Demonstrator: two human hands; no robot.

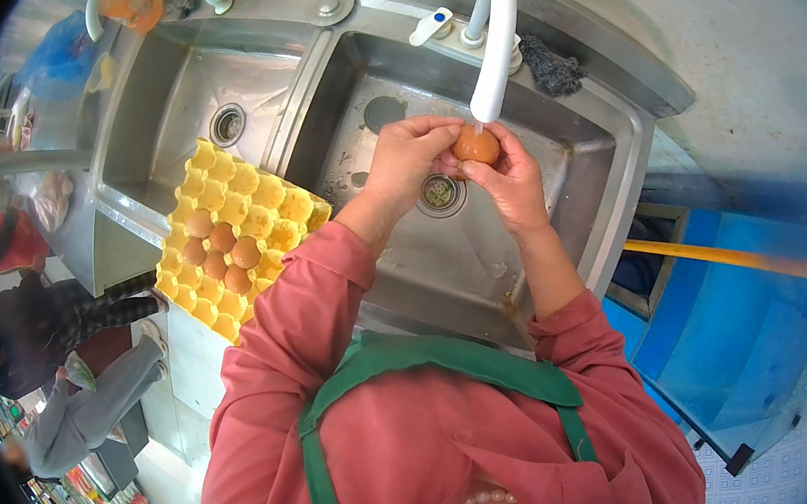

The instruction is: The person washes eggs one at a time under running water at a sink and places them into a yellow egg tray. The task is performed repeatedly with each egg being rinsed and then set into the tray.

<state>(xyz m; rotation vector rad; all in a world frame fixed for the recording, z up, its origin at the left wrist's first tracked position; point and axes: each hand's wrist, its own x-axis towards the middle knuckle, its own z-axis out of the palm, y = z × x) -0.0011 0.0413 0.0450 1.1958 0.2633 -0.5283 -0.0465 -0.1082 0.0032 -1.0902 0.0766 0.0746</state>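
Note:
A brown egg (476, 145) is held beneath the white curved faucet spout (496, 52), where water runs onto it. My right hand (513, 174) wraps the egg's right side and underside. The fingers of my left hand (415, 151) touch it from the left. Both hands are over the right basin of the stainless steel sink (443, 270), just above its drain strainer (442, 194). To the left, a yellow egg tray (265, 201) rests across the front of the left basin with several brown eggs (223, 238) grouped in its cups.
A faucet lever (431, 26) and dark scouring pads (553, 66) are on the back ledge. The left basin (202, 88) has its own drain. Blue panels and a wooden pole (737, 260) stand at right. Other people (91, 411) and shelves are at far left.

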